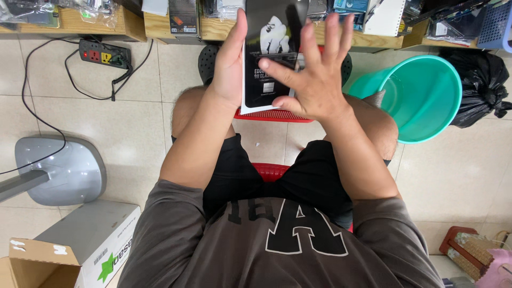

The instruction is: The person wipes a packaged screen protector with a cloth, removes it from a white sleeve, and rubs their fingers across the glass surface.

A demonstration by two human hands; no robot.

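Clasping black flat package [269, 58], left hand [229, 64] grip closed along edge; right hand [314, 80] fingers splayed, thumb touching front.

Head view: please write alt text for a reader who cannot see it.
Seen from above, a seated person's left hand holds a flat black package upright while the right hand, fingers spread, presses its thumb on the front. A teal plastic bucket stands on the tiled floor to the right; a power strip lies to the left.
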